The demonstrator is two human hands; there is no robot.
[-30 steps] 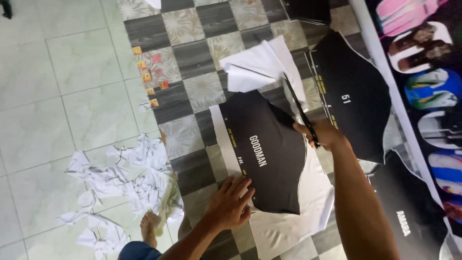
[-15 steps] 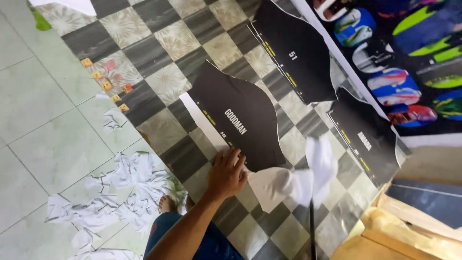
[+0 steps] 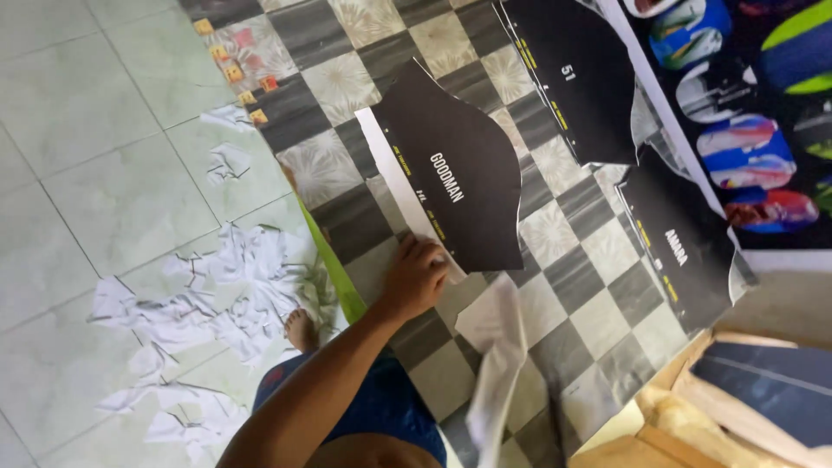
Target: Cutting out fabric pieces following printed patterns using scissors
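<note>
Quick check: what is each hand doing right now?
Left hand: open, fingers pressing flat on the lower edge of the black printed sheet, not gripping it.
Right hand: not in view; a white paper strip hangs nearby.

The left hand [image 3: 416, 279] covers the near corner of the black printed sheet [image 3: 455, 178], so the sheet's lower edge and its white border cannot be followed there. The right hand is out of frame. A loose white paper strip [image 3: 496, 364] is blurred and runs off the bottom edge. A second black sheet [image 3: 576, 74] is cut by the top edge. The colourful poster [image 3: 745, 113] is cropped at the right. The bare foot [image 3: 300, 329] is partly hidden behind blue shorts [image 3: 381, 412].
</note>
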